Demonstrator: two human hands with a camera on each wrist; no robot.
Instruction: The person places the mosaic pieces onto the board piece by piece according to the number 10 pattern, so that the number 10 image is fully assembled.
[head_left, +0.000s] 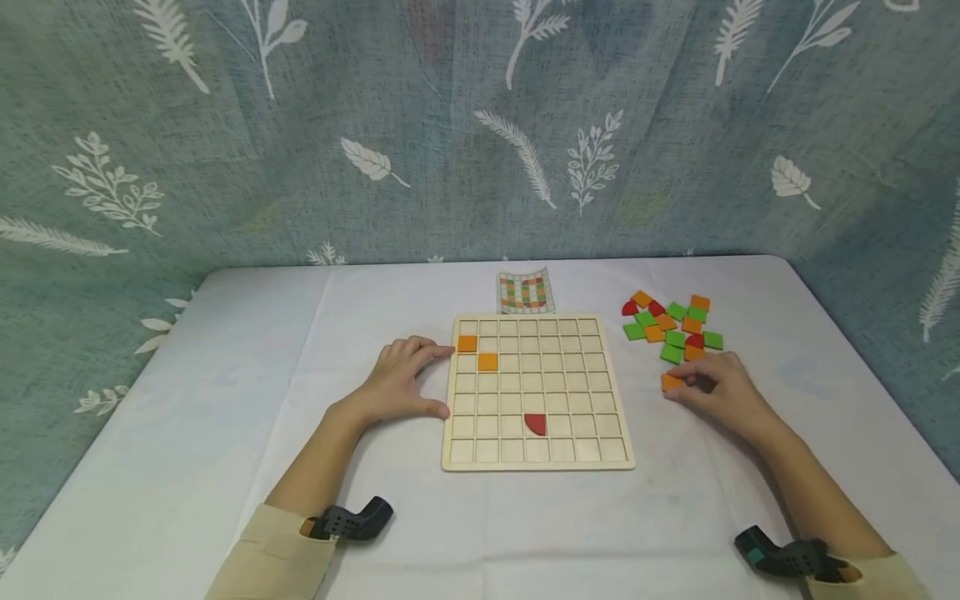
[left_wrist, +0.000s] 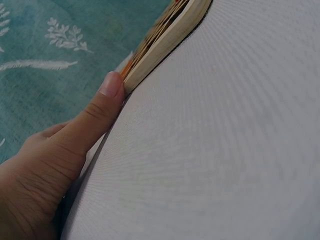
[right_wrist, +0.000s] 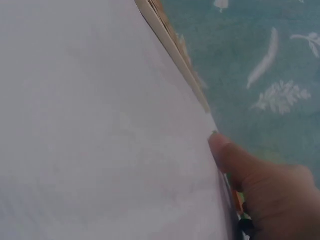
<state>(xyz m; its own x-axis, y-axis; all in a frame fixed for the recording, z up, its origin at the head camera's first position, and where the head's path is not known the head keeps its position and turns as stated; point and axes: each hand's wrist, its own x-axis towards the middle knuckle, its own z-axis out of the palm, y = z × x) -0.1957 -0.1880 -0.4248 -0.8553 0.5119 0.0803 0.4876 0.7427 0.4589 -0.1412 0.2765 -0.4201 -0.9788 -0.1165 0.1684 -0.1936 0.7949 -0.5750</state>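
A square wooden grid board (head_left: pixel 495 457) lies on the white cloth. Two orange square tiles, one in the left column (head_left: pixel 467 343) and one beside it a row lower (head_left: pixel 487 362), sit in its cells, and a red quarter-circle tile (head_left: pixel 536 424) lies in a cell nearer the front. Against the board's left edge rests my left hand (head_left: pixel 397 379), thumb and forefinger spread along it; the left wrist view shows the thumb (left_wrist: pixel 111 90) at the board's side. To the right of the board, my right hand (head_left: pixel 723 392) pinches an orange square tile (head_left: pixel 671 382) between thumb and fingers.
A loose cluster of green square tiles (head_left: pixel 675 339), orange square tiles (head_left: pixel 655 333) and red tiles (head_left: pixel 657 308) lies beyond my right hand. Behind the board is a small patterned card (head_left: pixel 525 292). A leaf-print curtain (head_left: pixel 450 183) hangs along the table's back edge.
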